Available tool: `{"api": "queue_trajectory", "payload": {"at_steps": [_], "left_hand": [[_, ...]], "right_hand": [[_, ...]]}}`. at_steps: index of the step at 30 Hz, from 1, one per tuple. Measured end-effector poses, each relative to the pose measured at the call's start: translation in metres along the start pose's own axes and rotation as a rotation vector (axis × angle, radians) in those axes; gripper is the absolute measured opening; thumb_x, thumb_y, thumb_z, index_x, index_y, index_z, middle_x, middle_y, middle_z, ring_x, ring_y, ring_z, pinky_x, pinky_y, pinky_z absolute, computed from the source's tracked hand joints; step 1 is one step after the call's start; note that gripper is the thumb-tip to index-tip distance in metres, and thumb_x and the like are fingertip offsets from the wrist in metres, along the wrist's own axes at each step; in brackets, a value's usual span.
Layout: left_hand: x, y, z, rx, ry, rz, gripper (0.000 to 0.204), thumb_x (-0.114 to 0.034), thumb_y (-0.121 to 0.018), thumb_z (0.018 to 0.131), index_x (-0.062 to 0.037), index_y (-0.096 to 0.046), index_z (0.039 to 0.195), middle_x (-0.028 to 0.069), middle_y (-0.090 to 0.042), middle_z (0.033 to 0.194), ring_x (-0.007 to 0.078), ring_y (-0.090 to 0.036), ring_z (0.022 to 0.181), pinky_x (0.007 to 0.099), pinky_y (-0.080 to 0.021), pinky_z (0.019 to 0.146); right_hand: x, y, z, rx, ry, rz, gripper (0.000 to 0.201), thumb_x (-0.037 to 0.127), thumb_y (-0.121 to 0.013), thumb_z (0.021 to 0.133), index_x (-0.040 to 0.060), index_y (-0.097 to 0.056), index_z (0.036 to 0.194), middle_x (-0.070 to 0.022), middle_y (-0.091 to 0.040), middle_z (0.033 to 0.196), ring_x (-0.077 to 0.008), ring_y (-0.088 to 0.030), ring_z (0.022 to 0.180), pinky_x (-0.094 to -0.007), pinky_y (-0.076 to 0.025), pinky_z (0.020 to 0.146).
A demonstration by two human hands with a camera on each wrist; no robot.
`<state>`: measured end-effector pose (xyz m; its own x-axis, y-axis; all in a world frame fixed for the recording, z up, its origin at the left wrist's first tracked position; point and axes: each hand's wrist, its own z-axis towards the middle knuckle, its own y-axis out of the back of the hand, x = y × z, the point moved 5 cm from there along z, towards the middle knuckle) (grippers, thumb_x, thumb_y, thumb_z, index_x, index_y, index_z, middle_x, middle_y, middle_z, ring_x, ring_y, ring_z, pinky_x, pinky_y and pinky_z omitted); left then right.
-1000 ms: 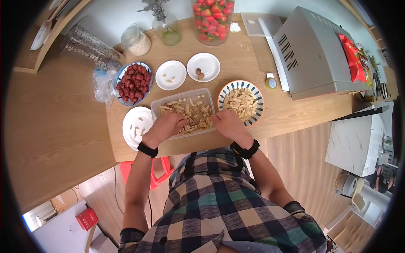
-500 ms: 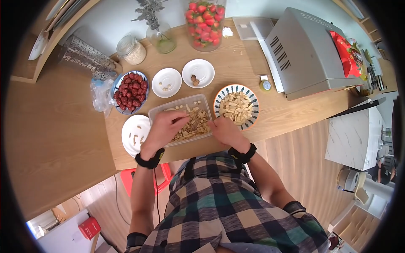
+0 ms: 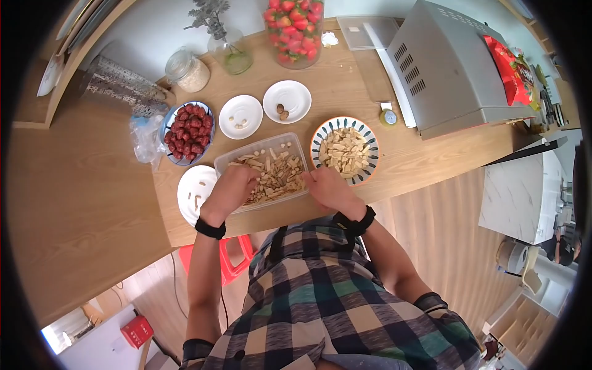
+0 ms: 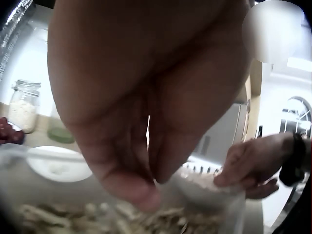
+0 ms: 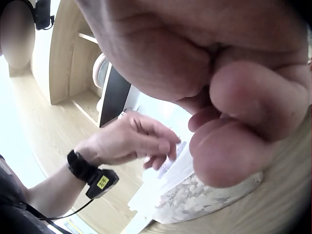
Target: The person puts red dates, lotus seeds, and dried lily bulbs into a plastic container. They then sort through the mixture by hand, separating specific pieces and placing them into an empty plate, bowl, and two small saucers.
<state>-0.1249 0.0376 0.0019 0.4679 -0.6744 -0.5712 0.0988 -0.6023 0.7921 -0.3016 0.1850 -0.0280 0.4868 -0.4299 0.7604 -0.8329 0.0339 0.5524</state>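
Note:
A clear tub (image 3: 224,161) holds pale, strip-like pieces and small round ones. My left hand (image 3: 229,192) is over its left part, fingers pointing down; in the left wrist view the thumb and fingers of this hand (image 4: 146,107) almost meet above the pieces, with nothing visible between them. At the tub's right edge my right hand (image 3: 333,190) grips the rim with bent fingers, seen curled close up in the right wrist view (image 5: 234,112). Beside it stands a patterned bowl (image 3: 374,148) of pale pieces. The white plate (image 3: 187,188) at left bears a few thin pieces.
Behind the tub are two small plates (image 3: 229,128) (image 3: 302,91) with a few bits, and a bowl of dark red fruit (image 3: 188,132). Farther back stand a lidded jar (image 3: 188,73), a vase (image 3: 234,58) and a container of strawberries (image 3: 295,34). A grey appliance (image 3: 450,74) is at right.
My left hand rose from the pieces with its fingers apart, then came down over the tub's left part again. My right hand has stayed at the rim. The head view has shifted slightly.

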Motion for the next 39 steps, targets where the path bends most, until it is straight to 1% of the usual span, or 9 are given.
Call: {"api": "queue_trajectory", "payload": {"at_steps": [1,4,8,12,17,19,22,28,39], "left_hand": [[0.007,-0.007,-0.01,0.114,0.07,0.11,0.019,-0.004,-0.063,0.086,-0.0004,-0.072,0.102,0.0201,-0.068,0.092,0.0393,-0.067,0.094,0.0469,-0.053,0.082],[0.016,-0.02,-0.028,0.158,0.157,0.117,0.021,-0.003,-0.063,0.084,-0.0026,-0.072,0.102,0.0188,-0.067,0.098,0.0381,-0.066,0.101,0.0475,-0.054,0.087],[0.018,-0.024,-0.032,0.083,0.111,0.091,0.019,-0.002,-0.063,0.082,-0.0022,-0.072,0.099,0.0187,-0.066,0.104,0.0374,-0.065,0.103,0.0475,-0.054,0.087],[0.026,-0.034,-0.029,0.161,0.093,0.176,0.017,-0.003,-0.067,0.082,0.0019,-0.068,0.098,0.0176,-0.064,0.105,0.0387,-0.063,0.103,0.048,-0.052,0.089],[0.005,-0.025,-0.004,0.092,0.103,0.215,0.027,0.005,-0.062,0.079,0.0021,-0.067,0.105,0.0182,-0.065,0.105,0.0389,-0.062,0.108,0.0482,-0.05,0.095],[-0.024,-0.014,0.016,-0.178,-0.22,0.157,0.038,0.01,-0.056,0.078,0.0016,-0.064,0.114,0.0181,-0.064,0.108,0.0372,-0.061,0.111,0.047,-0.051,0.096],[-0.045,-0.019,0.042,-0.174,-0.399,0.226,0.04,0.005,-0.057,0.081,0.0005,-0.062,0.12,0.0159,-0.062,0.115,0.033,-0.062,0.111,0.0427,-0.053,0.095],[-0.039,-0.053,0.069,0.001,-0.436,0.714,0.032,-0.009,-0.06,0.084,-0.0001,-0.065,0.115,0.0107,-0.061,0.117,0.0265,-0.061,0.112,0.037,-0.055,0.09],[-0.027,-0.058,0.071,-0.065,-0.408,0.665,0.015,-0.011,-0.063,0.083,-0.0023,-0.067,0.094,0.0121,-0.06,0.103,0.0275,-0.062,0.106,0.0378,-0.055,0.087]], "right_hand": [[0.001,0.001,0.0,0.005,0.004,0.001,0.052,0.03,-0.05,0.103,-0.0056,-0.064,0.068,-0.0275,-0.061,0.065,-0.0464,-0.064,0.069,-0.054,-0.053,0.073],[0.004,0.002,0.001,0.051,0.012,0.006,0.055,0.031,-0.048,0.104,-0.0055,-0.064,0.066,-0.0262,-0.061,0.063,-0.0456,-0.065,0.07,-0.0535,-0.053,0.072],[0.001,0.001,0.003,0.079,-0.027,0.049,0.057,0.031,-0.047,0.104,-0.0052,-0.063,0.064,-0.0224,-0.058,0.055,-0.043,-0.063,0.061,-0.0519,-0.053,0.068],[0.002,0.003,0.002,0.081,-0.002,0.07,0.058,0.031,-0.047,0.104,-0.0047,-0.062,0.062,-0.0192,-0.053,0.047,-0.0407,-0.062,0.054,-0.0505,-0.053,0.065],[0.004,0.005,0.001,0.076,-0.004,0.074,0.056,0.03,-0.048,0.104,-0.0046,-0.063,0.062,-0.0214,-0.055,0.049,-0.042,-0.062,0.057,-0.0508,-0.054,0.067],[0.004,0.004,0.0,0.079,-0.001,0.066,0.056,0.03,-0.048,0.104,-0.0048,-0.063,0.063,-0.0233,-0.057,0.053,-0.0432,-0.063,0.059,-0.0515,-0.053,0.068],[-0.001,0.001,0.002,-0.015,0.08,-0.001,0.053,0.029,-0.049,0.104,-0.0054,-0.065,0.066,-0.0273,-0.061,0.063,-0.0463,-0.064,0.066,-0.0533,-0.053,0.07],[-0.007,-0.003,0.002,0.024,0.022,0.042,0.047,0.031,-0.052,0.102,-0.0045,-0.069,0.076,-0.0294,-0.066,0.077,-0.0473,-0.066,0.077,-0.0557,-0.053,0.075],[-0.02,-0.017,0.006,-0.081,0.096,-0.087,0.044,0.033,-0.052,0.102,-0.0014,-0.071,0.083,-0.028,-0.068,0.08,-0.0468,-0.068,0.082,-0.0553,-0.055,0.076]]}}
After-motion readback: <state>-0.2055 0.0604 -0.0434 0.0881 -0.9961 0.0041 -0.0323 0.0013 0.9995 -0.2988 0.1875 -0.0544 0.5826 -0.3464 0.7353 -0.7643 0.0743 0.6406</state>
